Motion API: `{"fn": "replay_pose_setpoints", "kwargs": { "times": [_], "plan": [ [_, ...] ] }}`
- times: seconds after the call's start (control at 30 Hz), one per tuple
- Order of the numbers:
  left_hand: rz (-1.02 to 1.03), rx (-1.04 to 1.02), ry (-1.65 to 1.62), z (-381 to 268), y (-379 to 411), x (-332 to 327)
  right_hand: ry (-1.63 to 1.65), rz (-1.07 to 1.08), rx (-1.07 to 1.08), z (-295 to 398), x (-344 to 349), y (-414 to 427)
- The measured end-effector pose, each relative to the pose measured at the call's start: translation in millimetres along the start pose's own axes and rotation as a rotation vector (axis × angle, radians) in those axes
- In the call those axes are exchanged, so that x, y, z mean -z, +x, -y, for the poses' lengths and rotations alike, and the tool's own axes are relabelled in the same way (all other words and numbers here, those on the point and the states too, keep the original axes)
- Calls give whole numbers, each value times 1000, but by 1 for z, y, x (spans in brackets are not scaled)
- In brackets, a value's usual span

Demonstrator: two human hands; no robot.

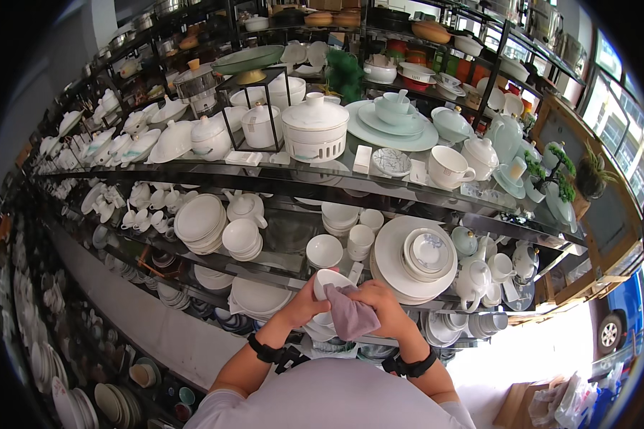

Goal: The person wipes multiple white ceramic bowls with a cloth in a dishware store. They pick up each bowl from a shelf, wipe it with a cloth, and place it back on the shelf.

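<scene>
My left hand [304,307] grips a white ceramic bowl [328,280] by its side, its mouth tilted upward. A mauve cloth [349,315] is bunched in my right hand [384,307] and touches the bowl's rim, with part of it hanging down. Just beyond the held bowl, another white bowl [323,251] sits on the middle shelf. White cups [360,239] stand to its right, near a stack of large white plates [389,268] topped by smaller dishes.
Above, a glass shelf edge [429,197] carries a lidded white pot [315,128], pale green plates [423,137] and a white mug [450,167]. On the middle shelf, stacked plates [199,222] and stacked bowls [242,239] stand left. A wooden frame [622,252] and plastic bags [566,402] are at right.
</scene>
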State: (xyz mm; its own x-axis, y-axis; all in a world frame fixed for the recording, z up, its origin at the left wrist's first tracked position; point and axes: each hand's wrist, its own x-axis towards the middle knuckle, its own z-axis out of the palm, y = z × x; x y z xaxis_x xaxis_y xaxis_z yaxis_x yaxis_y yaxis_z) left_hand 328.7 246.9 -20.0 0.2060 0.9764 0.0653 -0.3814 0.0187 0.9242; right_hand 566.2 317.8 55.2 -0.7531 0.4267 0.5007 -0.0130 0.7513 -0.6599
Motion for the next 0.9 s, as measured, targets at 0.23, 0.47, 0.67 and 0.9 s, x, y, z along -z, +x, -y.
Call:
{"fn": "replay_pose_setpoints", "kwargs": {
  "times": [0.23,0.47,0.67,0.9],
  "plan": [
    [156,62,-317,-21,-11,1,-74,97,57,19,1,21],
    [68,207,-251,-23,-27,39,10,145,86,7,-29,37],
    [-52,217,-186,-48,-32,64,-31,64,19,11,-63,61],
    [-166,160,-56,-74,-50,117,-112,45,-20,21,-109,98]
  ]
}}
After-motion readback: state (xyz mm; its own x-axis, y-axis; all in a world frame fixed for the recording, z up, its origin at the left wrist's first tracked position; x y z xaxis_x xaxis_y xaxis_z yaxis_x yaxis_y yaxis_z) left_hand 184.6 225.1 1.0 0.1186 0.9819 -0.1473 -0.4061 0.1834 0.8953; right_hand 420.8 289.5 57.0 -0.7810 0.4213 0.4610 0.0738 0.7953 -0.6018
